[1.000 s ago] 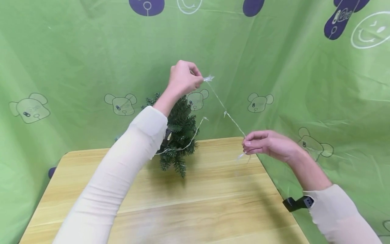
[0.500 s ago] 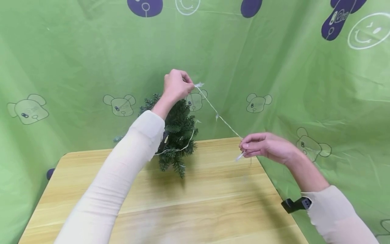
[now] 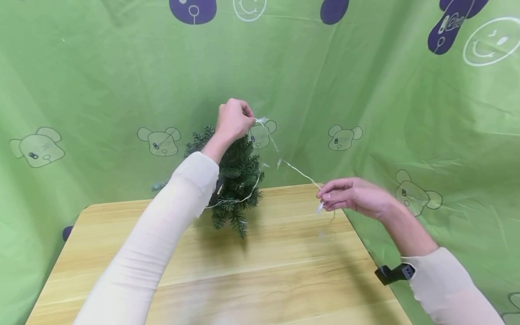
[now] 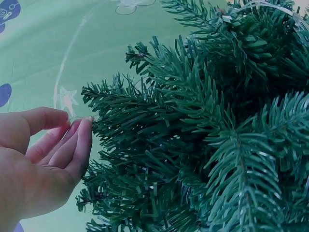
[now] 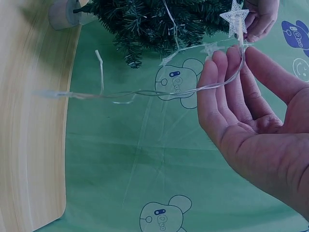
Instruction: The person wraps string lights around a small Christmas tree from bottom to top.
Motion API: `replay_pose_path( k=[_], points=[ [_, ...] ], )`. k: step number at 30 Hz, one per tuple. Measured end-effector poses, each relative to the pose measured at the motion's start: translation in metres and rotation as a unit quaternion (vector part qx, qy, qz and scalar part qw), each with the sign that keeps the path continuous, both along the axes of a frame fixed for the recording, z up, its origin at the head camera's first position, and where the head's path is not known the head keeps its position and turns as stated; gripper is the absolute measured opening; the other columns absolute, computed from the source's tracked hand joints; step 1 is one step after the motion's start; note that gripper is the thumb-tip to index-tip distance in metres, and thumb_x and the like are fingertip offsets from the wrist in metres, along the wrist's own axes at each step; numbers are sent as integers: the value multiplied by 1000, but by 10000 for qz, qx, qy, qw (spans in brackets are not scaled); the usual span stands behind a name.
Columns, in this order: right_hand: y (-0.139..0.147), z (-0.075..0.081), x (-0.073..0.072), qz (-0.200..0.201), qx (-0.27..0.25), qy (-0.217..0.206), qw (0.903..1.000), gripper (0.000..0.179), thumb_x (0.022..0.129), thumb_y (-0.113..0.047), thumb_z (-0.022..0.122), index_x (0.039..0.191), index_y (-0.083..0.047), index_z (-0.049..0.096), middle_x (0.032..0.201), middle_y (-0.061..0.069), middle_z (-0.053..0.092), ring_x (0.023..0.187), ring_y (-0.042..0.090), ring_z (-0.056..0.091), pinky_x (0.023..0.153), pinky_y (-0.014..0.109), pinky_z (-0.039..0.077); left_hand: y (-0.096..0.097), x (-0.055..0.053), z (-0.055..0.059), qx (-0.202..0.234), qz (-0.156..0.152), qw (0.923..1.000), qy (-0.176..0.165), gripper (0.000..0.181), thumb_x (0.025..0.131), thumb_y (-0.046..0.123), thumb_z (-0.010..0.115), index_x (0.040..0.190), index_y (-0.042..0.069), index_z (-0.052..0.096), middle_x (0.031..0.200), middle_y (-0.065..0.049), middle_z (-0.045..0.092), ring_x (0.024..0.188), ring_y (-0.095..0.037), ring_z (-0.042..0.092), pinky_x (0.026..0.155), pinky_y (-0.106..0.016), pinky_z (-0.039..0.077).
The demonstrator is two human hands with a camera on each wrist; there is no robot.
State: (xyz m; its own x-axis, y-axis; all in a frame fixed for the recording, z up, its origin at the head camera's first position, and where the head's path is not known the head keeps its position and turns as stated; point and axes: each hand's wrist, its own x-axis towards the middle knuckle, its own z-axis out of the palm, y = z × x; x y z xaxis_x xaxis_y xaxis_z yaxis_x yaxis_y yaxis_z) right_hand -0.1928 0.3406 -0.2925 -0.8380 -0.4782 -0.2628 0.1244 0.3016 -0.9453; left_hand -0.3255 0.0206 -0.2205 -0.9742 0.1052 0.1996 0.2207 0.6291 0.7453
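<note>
A small artificial Christmas tree [image 3: 237,176] stands at the back of the table, partly behind my left sleeve. My left hand [image 3: 233,119] is over the tree's top and pinches a string of star lights [image 3: 300,171] beside one clear star [image 3: 262,120]. In the left wrist view that hand [image 4: 46,159] is right beside the tree's branches [image 4: 159,125]. Off to the right, my right hand [image 3: 353,196] pinches the same string between thumb and fingertips. The right wrist view shows a star [image 5: 235,18] above those fingertips and a loose length of wire [image 5: 145,93] trailing away.
Part of the light string [image 3: 248,196] lies across the tree's front. A round wooden base [image 5: 64,13] sits under the tree. The wooden table [image 3: 252,280] ends in front of a green printed curtain [image 3: 308,81]. A black device [image 3: 394,273] is strapped at my right wrist.
My left hand has come down and left, nearer the tree's top, bringing its star along. The string between my hands has gone from taut to sagging. The right hand has shifted slightly left.
</note>
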Motion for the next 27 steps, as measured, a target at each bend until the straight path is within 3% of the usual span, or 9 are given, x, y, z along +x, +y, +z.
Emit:
replay_pose_path(
  k=[9,18,27],
  points=[
    [1,2,3,-61,32,40,10000,23,97,-5,63,119,1,67,110,6,72,100,19,71,100,37,56,10,-1,4,161,134,9998,-11,11,93,8,67,100,11,73,100,-5,74,89,-19,65,78,-28,56],
    [0,2,3,-28,68,65,10000,25,97,-7,63,120,3,65,110,6,73,101,20,71,100,37,56,19,-2,4,282,180,9994,21,11,94,7,66,103,10,72,101,-5,73,85,-18,64,75,-26,56],
    [-2,-1,3,37,39,91,9999,23,97,-6,62,118,0,67,110,6,73,101,19,71,99,34,56,27,-4,0,300,-109,9995,69,13,94,4,64,105,7,70,104,-9,73,87,-20,67,76,-25,57]
  ],
)
